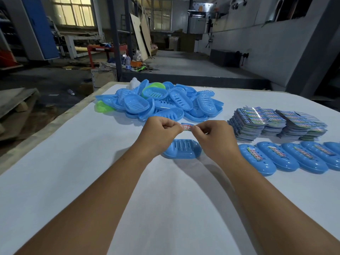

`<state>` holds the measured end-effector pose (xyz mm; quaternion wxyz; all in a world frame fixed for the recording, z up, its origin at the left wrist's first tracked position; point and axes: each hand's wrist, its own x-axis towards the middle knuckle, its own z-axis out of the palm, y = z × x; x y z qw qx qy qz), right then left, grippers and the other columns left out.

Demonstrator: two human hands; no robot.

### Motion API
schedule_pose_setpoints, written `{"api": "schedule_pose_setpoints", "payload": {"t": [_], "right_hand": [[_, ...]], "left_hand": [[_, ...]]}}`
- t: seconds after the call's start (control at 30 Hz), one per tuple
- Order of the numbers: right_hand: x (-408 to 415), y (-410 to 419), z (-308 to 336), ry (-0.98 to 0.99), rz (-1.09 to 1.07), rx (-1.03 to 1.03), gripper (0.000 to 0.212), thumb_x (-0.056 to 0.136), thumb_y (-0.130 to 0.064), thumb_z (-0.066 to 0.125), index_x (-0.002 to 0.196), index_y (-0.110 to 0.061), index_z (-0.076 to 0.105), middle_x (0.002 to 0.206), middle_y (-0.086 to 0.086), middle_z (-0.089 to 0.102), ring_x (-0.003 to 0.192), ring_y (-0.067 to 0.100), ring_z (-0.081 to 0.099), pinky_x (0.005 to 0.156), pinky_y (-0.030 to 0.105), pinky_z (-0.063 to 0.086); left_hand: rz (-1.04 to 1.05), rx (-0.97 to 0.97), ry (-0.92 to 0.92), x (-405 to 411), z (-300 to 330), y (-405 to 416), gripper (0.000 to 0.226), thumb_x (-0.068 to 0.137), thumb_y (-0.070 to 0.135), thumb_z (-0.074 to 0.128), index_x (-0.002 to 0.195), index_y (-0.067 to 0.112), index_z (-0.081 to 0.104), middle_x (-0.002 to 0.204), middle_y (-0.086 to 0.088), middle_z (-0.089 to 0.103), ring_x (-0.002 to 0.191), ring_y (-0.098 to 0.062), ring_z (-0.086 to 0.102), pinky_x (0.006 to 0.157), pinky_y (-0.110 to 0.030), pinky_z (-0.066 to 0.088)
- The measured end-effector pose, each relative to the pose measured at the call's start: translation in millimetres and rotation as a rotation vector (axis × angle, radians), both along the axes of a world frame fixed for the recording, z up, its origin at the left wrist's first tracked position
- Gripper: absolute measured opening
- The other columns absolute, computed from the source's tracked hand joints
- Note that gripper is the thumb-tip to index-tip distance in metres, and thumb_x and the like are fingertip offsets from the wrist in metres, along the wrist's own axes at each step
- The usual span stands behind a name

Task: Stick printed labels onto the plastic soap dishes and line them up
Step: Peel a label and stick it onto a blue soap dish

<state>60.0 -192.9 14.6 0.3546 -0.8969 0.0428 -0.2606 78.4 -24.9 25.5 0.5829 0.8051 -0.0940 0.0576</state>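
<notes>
Both hands, the left hand (pixel 161 128) and right hand (pixel 211 133), pinch a label (pixel 186 127) above the bare soap dish (pixel 182 150) on the table (pixel 92 144), apparently peeling it; next, pressing it squarely down.

Both forearms are bare to the frame edge, and the hands (pixel 161 133) seemingly wear no gloves or rings.
</notes>
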Motion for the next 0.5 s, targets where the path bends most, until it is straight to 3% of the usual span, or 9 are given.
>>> {"api": "schedule_pose_setpoints", "payload": {"t": [0.07, 0.13, 0.2, 0.27, 0.33, 0.4, 0.47, 0.5], "right_hand": [[0.2, 0.1, 0.6, 0.021, 0.038, 0.074, 0.028, 0.087, -0.035, 0.067, 0.064, -0.018, 0.070, 0.060, -0.007, 0.066, 0.052, 0.008, 0.051, 0.057, 0.030, 0.046], [0.3, -0.1, 2.2, 0.034, 0.070, 0.138, 0.028, 0.085, -0.032, 0.066, 0.066, -0.012, 0.069, 0.061, 0.002, 0.064, 0.049, 0.007, 0.044, 0.055, 0.028, 0.040], [-0.1, -2.0, 4.3, 0.056, 0.105, 0.203, 0.031, 0.082, -0.032, 0.066, 0.070, -0.004, 0.067, 0.066, 0.015, 0.062, 0.052, 0.009, 0.041, 0.056, 0.028, 0.037], [-1.7, -4.2, 5.5, 0.119, 0.161, 0.259, 0.039, 0.080, -0.037, 0.070, 0.074, 0.002, 0.065, 0.067, 0.021, 0.056, 0.056, 0.013, 0.041, 0.057, 0.030, 0.036], [-3.2, -5.3, 4.5, 0.178, 0.213, 0.259, 0.047, 0.080, -0.041, 0.074, 0.074, 0.004, 0.063, 0.060, 0.012, 0.049, 0.055, 0.015, 0.037, 0.056, 0.032, 0.034], [-2.9, -6.4, 1.9, 0.211, 0.222, 0.227, 0.048, 0.082, -0.041, 0.076, 0.069, 0.003, 0.062, 0.055, 0.005, 0.043, 0.050, 0.015, 0.032, 0.054, 0.030, 0.032], [-1.6, -8.3, -0.6, 0.255, 0.197, 0.183, 0.045, 0.082, -0.042, 0.077, 0.066, -0.001, 0.065, 0.049, 0.000, 0.042, 0.044, 0.014, 0.031, 0.049, 0.025, 0.030], [-1.5, -9.1, -1.4, 0.280, 0.185, 0.148, 0.043, 0.081, -0.042, 0.078, 0.064, -0.004, 0.068, 0.046, -0.003, 0.043, 0.042, 0.012, 0.032, 0.044, 0.023, 0.030]], "left_hand": [[-0.002, 0.009, 0.007, -0.5, 1.0, 0.5, 0.011, 0.084, 0.029, 0.075, 0.077, 0.021, 0.077, 0.059, 0.010, 0.063, 0.050, 0.003, 0.052, 0.046, -0.007, 0.039], [0.019, 0.027, 0.032, -0.9, 2.5, 2.2, 0.013, 0.084, 0.030, 0.074, 0.081, 0.017, 0.078, 0.056, 0.008, 0.061, 0.046, 0.002, 0.050, 0.042, -0.007, 0.037], [0.051, 0.058, 0.091, 0.4, 3.4, 5.4, 0.025, 0.083, 0.030, 0.074, 0.085, 0.005, 0.075, 0.044, 0.009, 0.045, 0.035, -0.004, 0.040, 0.035, -0.011, 0.030], [0.066, 0.106, 0.153, 0.8, 4.5, 9.9, 0.033, 0.081, 0.032, 0.075, 0.085, 0.000, 0.071, 0.051, 0.005, 0.040, 0.036, -0.007, 0.032, 0.034, -0.014, 0.026], [0.058, 0.134, 0.188, 0.1, 4.8, 13.0, 0.033, 0.079, 0.032, 0.077, 0.085, 0.000, 0.073, 0.058, 0.002, 0.050, 0.035, -0.006, 0.037, 0.034, -0.013, 0.029], [0.028, 0.128, 0.215, -1.2, 4.2, 13.6, 0.034, 0.080, 0.026, 0.078, 0.088, -0.007, 0.072, 0.048, 0.005, 0.048, 0.032, -0.003, 0.038, 0.033, -0.010, 0.032], [-0.013, 0.117, 0.254, -1.7, 1.7, 13.1, 0.031, 0.078, 0.021, 0.080, 0.086, -0.007, 0.070, 0.052, 0.000, 0.049, 0.043, -0.008, 0.047, 0.044, -0.016, 0.050], [-0.029, 0.107, 0.270, -1.6, -0.2, 12.7, 0.037, 0.076, 0.020, 0.081, 0.087, -0.012, 0.068, 0.061, -0.008, 0.057, 0.055, -0.015, 0.057, 0.061, -0.029, 0.062]]}}
